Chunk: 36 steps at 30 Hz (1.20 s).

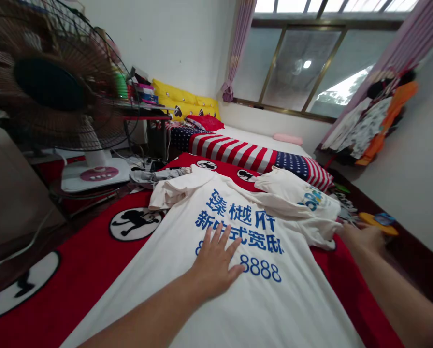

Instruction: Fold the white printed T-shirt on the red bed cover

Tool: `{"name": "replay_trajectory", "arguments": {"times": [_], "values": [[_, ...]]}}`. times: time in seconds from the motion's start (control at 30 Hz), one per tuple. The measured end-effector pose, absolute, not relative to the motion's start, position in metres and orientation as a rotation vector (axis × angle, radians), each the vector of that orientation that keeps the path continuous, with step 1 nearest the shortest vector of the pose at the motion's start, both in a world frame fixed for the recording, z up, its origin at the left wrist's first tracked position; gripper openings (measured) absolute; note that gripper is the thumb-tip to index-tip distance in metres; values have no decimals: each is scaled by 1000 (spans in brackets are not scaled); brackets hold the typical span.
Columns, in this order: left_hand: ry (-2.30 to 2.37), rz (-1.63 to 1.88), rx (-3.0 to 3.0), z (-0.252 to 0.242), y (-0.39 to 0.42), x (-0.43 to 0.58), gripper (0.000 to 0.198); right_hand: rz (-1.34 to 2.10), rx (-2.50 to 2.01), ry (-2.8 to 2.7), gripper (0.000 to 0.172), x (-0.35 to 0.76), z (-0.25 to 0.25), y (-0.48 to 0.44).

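A white T-shirt (pixel 245 304) with blue Chinese lettering and digits lies spread out, its hem end toward me. My left hand (pixel 216 263) rests flat on the printed area, fingers spread. At the shirt's right sleeve (pixel 316 232), my right hand (pixel 363 237) is closed on the sleeve's edge; its fingertips are blurred and partly hidden. The left sleeve (pixel 169 193) lies loosely folded. Just beyond the right shoulder, a second white shirt (pixel 296 193) with a colourful print lies bunched up.
Under the shirts is a red cover (pixel 93 270) with black-and-white round motifs. A standing fan (pixel 50 84) is close on the left. Grey clothing (pixel 158 175) lies by the left sleeve. Behind are a bed with a striped cover (pixel 234 151) and hanging clothes (pixel 376 121).
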<state>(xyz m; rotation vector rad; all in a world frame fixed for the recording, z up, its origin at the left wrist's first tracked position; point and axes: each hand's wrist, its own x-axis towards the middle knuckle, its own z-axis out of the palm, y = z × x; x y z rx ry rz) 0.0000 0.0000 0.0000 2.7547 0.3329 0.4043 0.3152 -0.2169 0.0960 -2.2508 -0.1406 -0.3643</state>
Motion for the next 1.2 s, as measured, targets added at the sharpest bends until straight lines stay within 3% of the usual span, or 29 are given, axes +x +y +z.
{"name": "replay_trajectory", "arguments": {"times": [0.07,0.13,0.3,0.4,0.5,0.67,0.8,0.93,1.07,1.2], "values": [[333,400,2747,0,0,0,67,-521,-2281,-157,42,309,100,-196],[330,396,2736,1,0,0,67,-517,-2300,-335,37,299,98,-161],[324,371,2689,2,1,-1,68,24,-2276,-1119,24,273,67,-55],[327,351,2656,4,1,-2,69,71,-2234,-1314,21,276,48,-14],[329,319,2632,5,2,-3,70,-35,-2264,-1325,32,295,38,7],[295,264,2600,7,4,-3,71,-148,-2398,-1219,37,316,21,27],[288,250,2609,10,3,-3,68,-107,-2503,-1161,26,313,24,46],[311,230,2604,14,3,-3,70,-47,-2549,-1173,11,290,64,71],[279,249,2585,11,4,-3,72,-130,-2390,-1312,28,222,107,95],[266,317,2587,3,4,-4,73,210,-2237,-1348,58,151,119,110]]}}
